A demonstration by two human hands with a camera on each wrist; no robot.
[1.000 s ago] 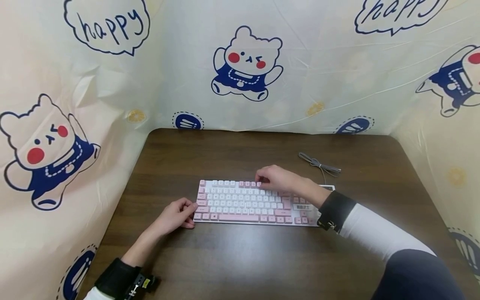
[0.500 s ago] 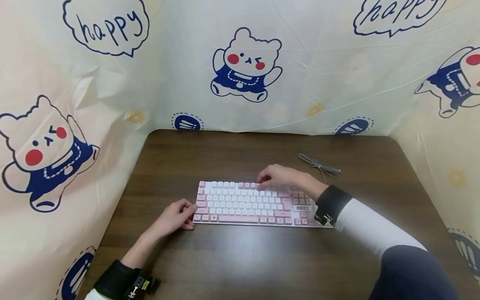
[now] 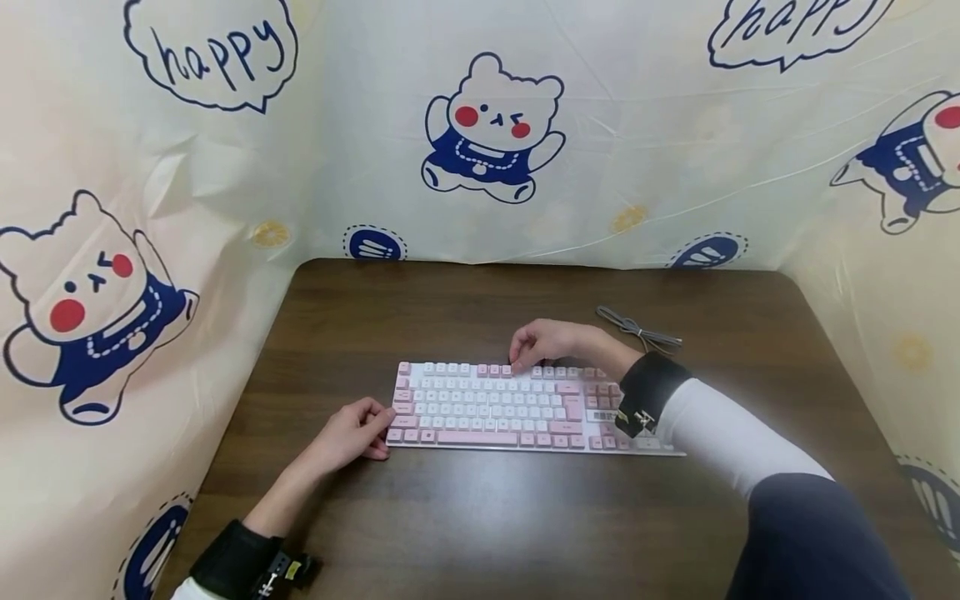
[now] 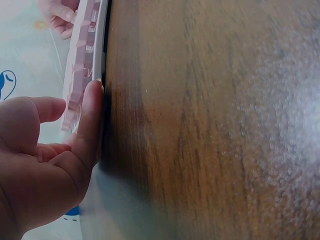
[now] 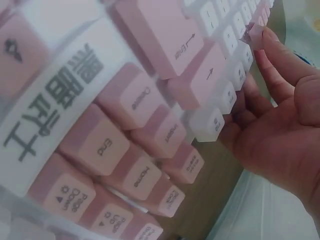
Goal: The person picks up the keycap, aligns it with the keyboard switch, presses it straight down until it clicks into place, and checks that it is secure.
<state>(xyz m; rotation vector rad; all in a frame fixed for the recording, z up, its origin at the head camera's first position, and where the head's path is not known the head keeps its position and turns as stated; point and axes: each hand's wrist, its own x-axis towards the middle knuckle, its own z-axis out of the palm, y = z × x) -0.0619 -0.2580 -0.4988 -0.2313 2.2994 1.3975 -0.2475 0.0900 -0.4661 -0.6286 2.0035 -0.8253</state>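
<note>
A pink-and-white keyboard (image 3: 480, 435) lies on the table. My left hand (image 3: 348, 433) grips its left end, with fingertips against the side and corner. In the left wrist view, one finger of the left hand (image 4: 55, 165) runs along the keyboard's edge (image 4: 98, 50) while another curls beside the keys. My right hand (image 3: 551, 340) is at the back row of keys, right of the middle. In the right wrist view, the right hand (image 5: 290, 115) pinches a small pink keycap (image 5: 256, 37) between thumb and finger. That keycap looks tilted; whether it is fully off its switch is hard to tell.
A grey cable (image 3: 645, 332), bundled with a tie, lies behind the keyboard at the right. The brown wooden table (image 3: 480, 525) is enclosed at the back and sides by a printed curtain (image 3: 360, 150).
My right hand has risen slightly towards the back of the table, and its forearm has shifted left, uncovering more of the keyboard's right end. The left hand and keyboard stay put.
</note>
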